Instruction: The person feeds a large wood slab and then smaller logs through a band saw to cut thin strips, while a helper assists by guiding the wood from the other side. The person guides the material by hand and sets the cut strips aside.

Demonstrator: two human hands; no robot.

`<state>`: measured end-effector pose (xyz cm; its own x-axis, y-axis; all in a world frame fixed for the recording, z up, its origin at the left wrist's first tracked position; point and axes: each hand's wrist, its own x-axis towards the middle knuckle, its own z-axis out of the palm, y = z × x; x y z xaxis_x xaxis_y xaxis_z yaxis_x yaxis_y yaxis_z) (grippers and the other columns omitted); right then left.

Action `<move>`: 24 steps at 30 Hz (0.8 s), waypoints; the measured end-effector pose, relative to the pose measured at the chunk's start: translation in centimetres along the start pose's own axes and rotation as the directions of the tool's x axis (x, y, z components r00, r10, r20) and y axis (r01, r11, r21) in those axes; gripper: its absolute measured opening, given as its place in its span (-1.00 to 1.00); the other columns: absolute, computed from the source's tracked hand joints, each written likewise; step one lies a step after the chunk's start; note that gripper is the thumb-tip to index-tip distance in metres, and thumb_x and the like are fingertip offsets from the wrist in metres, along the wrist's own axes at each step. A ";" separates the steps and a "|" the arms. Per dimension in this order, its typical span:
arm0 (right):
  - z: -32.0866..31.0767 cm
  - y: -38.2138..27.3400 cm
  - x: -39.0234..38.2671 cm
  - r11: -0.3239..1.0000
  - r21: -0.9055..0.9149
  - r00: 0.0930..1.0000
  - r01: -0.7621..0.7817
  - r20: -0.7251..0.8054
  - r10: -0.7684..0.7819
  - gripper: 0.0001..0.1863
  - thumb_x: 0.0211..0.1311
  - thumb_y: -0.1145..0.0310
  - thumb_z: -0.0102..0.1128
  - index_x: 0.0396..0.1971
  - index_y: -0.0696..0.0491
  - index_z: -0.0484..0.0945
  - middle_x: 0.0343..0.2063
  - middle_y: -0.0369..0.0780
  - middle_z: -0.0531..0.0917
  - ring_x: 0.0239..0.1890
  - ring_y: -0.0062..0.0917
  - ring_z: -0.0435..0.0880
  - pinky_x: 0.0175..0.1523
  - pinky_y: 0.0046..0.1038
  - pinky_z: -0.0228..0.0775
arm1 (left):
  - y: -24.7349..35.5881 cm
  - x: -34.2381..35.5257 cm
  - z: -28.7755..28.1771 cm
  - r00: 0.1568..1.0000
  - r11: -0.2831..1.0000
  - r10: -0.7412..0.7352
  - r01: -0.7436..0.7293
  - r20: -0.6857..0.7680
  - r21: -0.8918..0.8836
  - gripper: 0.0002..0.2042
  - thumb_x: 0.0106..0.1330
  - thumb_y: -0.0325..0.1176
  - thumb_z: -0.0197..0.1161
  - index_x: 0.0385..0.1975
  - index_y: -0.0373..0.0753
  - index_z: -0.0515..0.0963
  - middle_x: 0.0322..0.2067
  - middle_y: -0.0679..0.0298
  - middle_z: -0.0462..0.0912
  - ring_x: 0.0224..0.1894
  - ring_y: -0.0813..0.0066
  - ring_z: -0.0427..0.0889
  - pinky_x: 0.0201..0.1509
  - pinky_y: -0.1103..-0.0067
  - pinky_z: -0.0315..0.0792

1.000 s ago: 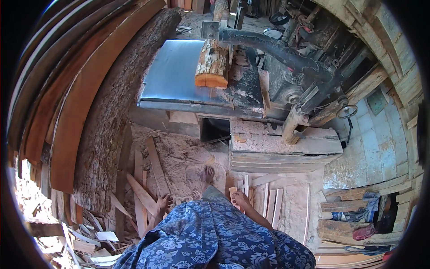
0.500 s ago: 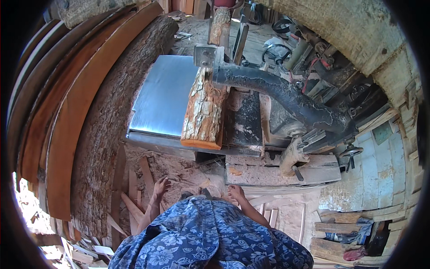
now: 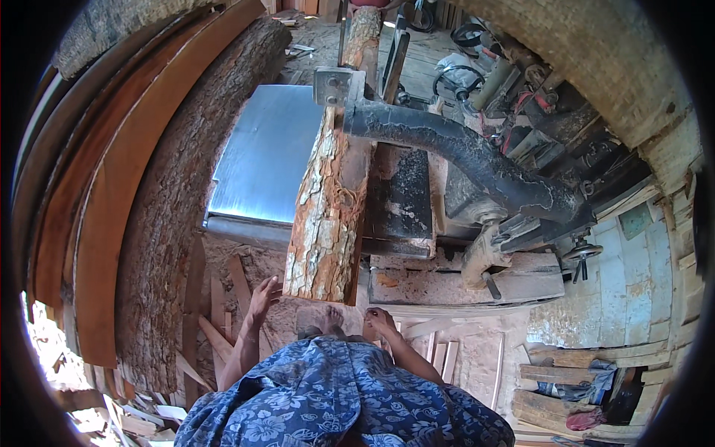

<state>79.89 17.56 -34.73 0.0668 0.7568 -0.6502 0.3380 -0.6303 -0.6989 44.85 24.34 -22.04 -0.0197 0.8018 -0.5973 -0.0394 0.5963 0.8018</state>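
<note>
A bark-covered log slab [image 3: 324,216] lies lengthwise on the saw's steel table [image 3: 261,149], its near end overhanging the front edge above my bare foot. My left hand [image 3: 267,292] is open beside that end, just left of it, with no clear contact. My right hand [image 3: 378,320] is right of and below the end, fingers loosely curled apart, holding nothing visible. The slab passes beneath a black curved arm [image 3: 469,156] with a metal bracket [image 3: 331,87].
Long boards [image 3: 112,194] and a bark-covered timber [image 3: 156,238] line my left. Partly visible at the top, a person [image 3: 366,4] stands at the log's far end. Handwheels [image 3: 581,253] and machinery are right, a dusty wooden block [image 3: 521,279] below. Offcuts [image 3: 223,343] litter the floor.
The log slab has slid toward me and now overhangs the table's front edge. My left hand has risen toward its end. A person has appeared at the far end.
</note>
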 end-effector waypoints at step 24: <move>6.3 -0.3 -22.6 0.885 0.381 0.933 0.267 0.129 -0.337 -0.08 0.16 -0.19 -0.02 0.29 0.17 -0.07 0.31 -0.06 0.03 0.36 -0.32 -0.07 0.38 -0.42 -0.25 | -11.7 -19.5 -4.1 0.937 0.993 -0.115 0.112 0.330 0.027 -0.36 0.23 0.04 0.14 0.27 -0.05 0.16 0.09 0.26 0.41 0.04 0.39 0.43 0.11 0.40 0.30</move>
<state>72.35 -0.51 -21.71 -0.1723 0.8958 -0.4096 -0.0410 -0.4220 -0.9057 41.56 1.60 -19.85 0.3157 0.6956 -0.6454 -0.0140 0.6835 0.7298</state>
